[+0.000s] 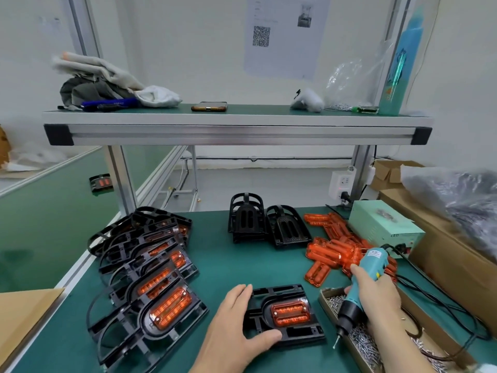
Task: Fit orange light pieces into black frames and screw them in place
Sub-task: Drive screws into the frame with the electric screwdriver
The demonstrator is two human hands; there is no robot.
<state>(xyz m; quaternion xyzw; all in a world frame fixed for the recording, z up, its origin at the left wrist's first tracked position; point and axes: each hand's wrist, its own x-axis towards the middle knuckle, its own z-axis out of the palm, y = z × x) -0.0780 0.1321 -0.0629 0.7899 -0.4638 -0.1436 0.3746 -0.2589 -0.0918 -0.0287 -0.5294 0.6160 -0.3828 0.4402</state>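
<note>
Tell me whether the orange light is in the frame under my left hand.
In. The orange light sits inside the oval recess of the black frame that the left hand holds flat.

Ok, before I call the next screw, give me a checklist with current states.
1. The orange light piece sits in the black frame: ok.
2. The left hand grips the frame's edge: ok.
3. The right hand holds the electric screwdriver: ok.
4. Screwdriver aimed at the frame: not ok, it points at the screw tray.
5. Screw loaded on it: cannot tell.
6. Screws already in this piece: cannot tell.
</note>
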